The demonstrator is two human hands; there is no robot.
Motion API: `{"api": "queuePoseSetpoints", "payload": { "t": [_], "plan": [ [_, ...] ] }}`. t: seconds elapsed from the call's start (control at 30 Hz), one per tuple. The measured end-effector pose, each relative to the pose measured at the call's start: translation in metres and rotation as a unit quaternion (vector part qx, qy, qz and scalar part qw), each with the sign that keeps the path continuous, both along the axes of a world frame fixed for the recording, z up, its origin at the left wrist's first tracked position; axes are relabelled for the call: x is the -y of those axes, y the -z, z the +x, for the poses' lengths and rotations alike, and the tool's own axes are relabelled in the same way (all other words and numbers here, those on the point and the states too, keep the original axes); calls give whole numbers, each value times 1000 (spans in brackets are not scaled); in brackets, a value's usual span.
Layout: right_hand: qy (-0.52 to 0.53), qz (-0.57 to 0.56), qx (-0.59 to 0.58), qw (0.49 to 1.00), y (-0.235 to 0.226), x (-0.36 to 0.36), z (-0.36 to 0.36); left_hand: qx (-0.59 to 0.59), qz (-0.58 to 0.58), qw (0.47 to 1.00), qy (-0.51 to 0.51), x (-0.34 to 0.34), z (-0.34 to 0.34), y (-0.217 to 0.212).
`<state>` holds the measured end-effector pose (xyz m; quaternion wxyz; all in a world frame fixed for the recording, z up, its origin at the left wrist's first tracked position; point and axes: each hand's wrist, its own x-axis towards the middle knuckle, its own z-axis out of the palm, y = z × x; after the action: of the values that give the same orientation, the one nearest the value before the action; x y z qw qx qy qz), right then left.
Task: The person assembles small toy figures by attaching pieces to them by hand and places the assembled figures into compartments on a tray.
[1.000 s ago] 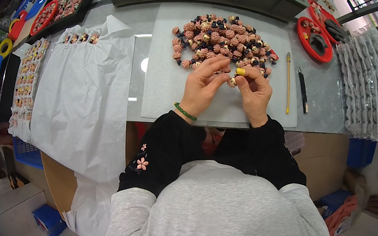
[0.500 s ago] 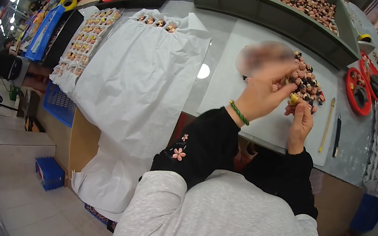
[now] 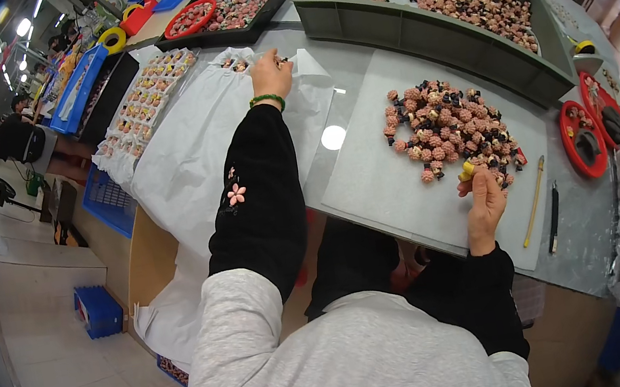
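Left hand [image 3: 271, 77] reaches to eleven o'clock, grip pinching a small piece over white paper sheets [image 3: 198, 142]; right hand [image 3: 483, 196] holds a small yellow tool [image 3: 467, 170] at the pink-and-black bead pile [image 3: 449, 132], five o'clock edge, ready for picking.

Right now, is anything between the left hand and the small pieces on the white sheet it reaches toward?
Nothing visible. The left hand is already at the small pieces on the white sheet. The right hand holds a yellow piece by the bead pile.
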<state>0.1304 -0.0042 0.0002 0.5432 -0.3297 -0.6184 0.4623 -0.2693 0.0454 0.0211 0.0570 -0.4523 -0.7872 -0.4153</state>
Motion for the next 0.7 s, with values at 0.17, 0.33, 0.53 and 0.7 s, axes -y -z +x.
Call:
{"api": "queuePoseSetpoints", "payload": {
  "t": [0.17,0.33,0.53,0.7],
  "plan": [
    [2,-4,9,1000,1,1,2,-46,-59,994,76,-7,4,24],
    [-3,-7,-15,1000,2,-1,2,-166,-162,963,137,4,11,21],
    [-15,11,31,999,1,-1,3,-275,-313,905,88,33,32,32],
    [-13,4,31,999,0,0,3,-283,-226,928,86,21,19,49]
  ]
}}
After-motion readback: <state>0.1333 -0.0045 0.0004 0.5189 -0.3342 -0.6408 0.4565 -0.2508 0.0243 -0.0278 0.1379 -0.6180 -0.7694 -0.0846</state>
